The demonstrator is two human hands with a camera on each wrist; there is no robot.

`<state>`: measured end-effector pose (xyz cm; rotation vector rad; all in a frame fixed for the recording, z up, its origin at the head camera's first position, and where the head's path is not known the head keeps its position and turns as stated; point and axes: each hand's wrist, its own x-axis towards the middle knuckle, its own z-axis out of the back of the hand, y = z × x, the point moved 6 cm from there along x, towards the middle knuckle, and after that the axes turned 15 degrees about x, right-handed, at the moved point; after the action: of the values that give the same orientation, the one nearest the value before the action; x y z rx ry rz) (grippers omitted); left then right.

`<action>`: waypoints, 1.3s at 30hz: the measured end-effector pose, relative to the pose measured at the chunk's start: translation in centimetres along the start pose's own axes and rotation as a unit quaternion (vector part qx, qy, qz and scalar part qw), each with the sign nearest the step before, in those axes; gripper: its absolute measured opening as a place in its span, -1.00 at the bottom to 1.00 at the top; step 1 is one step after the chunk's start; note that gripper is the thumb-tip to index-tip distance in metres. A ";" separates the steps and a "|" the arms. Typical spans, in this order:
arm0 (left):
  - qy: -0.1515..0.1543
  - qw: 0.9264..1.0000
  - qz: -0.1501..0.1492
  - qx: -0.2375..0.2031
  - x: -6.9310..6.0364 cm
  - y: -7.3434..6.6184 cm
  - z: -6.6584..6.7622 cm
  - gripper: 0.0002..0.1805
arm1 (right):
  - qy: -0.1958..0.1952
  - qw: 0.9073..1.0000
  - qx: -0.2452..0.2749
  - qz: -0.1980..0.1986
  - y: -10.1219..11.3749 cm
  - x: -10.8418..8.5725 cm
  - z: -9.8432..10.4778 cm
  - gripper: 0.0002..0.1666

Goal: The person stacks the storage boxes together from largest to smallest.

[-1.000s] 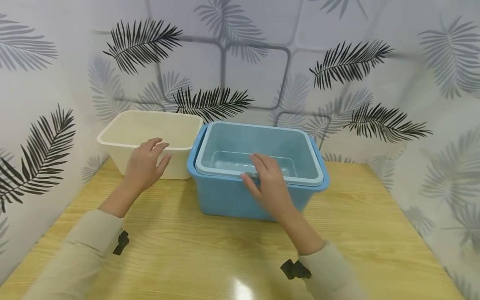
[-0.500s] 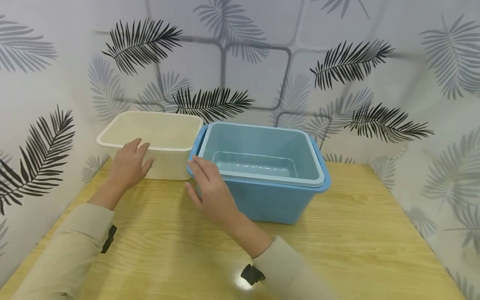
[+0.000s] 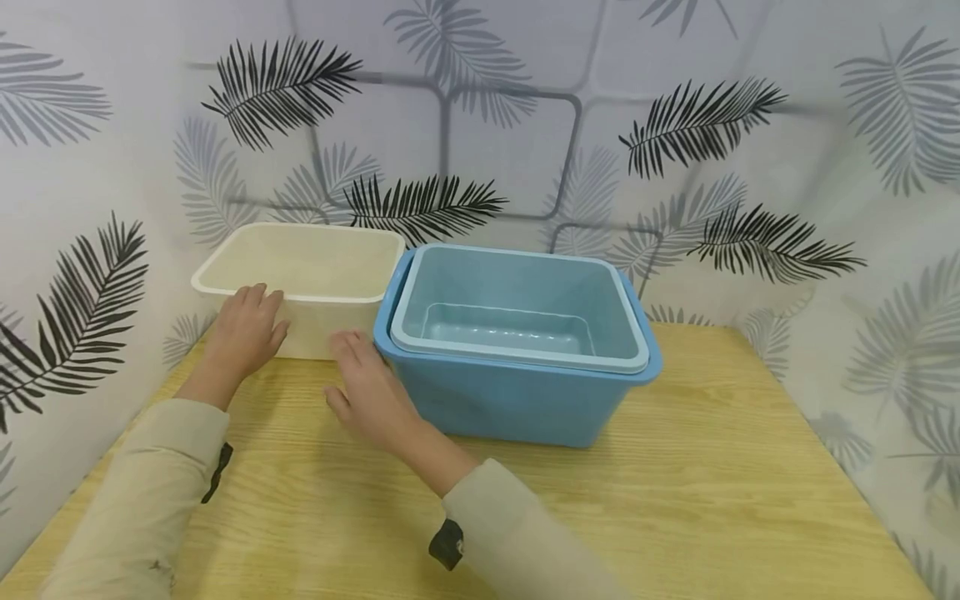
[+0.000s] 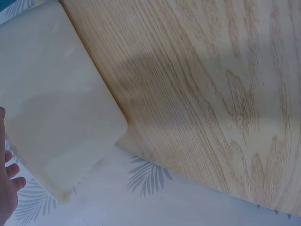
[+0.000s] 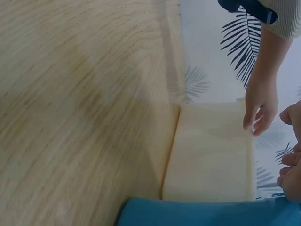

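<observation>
A cream plastic bin (image 3: 330,321) stands at the back left of the table. My left hand (image 3: 243,333) is at its front rim, fingers loosely bent; whether they touch the rim is hard to tell. In the right wrist view, the fingers of that left hand (image 5: 261,101) hang by the cream bin's rim. My right hand (image 3: 372,392), slightly blurred, hovers in front of the cream bin's right end, beside a blue bin (image 3: 510,404), and holds nothing. Nested inside the blue bin is a paler blue bin (image 3: 517,287).
All the bins stand on a wood-grain table (image 3: 720,492). Behind and beside it hangs a pale wall covering (image 3: 517,158) with dark and grey leaf prints. The blue bin's left rim adjoins the cream bin's right end.
My right hand has moved left, from over the blue bin's front rim to before the cream bin's right end. My left hand has shifted left along the cream bin. The bins stay put.
</observation>
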<state>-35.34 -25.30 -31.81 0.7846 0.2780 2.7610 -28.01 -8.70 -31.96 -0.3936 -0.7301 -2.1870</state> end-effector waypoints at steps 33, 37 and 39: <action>-0.096 0.995 0.005 -0.009 -1.2 -0.7 0.8 -0.73 | 0.071 0.977 0.112 -0.165 -3.2 1.5 -2.9 -0.13; -0.113 0.994 0.010 -0.003 -1.4 -0.5 1.0 -0.71 | 0.083 0.977 0.099 -0.172 -3.3 1.7 -3.3 -0.13; -0.093 0.996 0.001 0.004 -1.3 -0.4 0.8 -0.64 | 0.087 0.976 0.095 -0.174 -3.4 1.9 -3.4 -0.13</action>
<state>-33.79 -25.21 -31.91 1.0362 0.2498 2.6665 -31.91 -10.09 -34.95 0.0301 -0.9581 -2.4092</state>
